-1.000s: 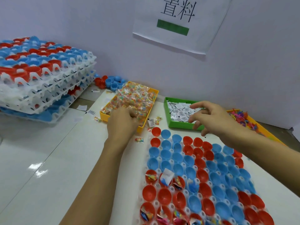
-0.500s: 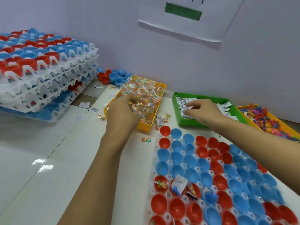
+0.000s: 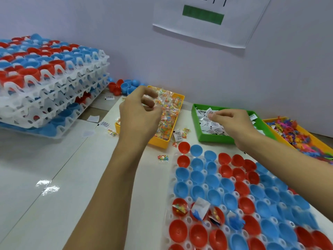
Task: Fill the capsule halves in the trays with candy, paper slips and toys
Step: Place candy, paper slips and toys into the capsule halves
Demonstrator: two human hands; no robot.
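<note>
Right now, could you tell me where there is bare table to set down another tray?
Bare white table lies left of the left forearm, in front of the stacked trays. It is crowded between the candy bin, the green slip bin and the capsule tray, with stray packets.

White table, capsule tray, tray stack, yellow candy bin, green slip bin, stray candy packet

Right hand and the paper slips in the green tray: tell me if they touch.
Touching. The head view shows the right hand over the green tray, its fingertips pinching one of the paper slips.
</note>
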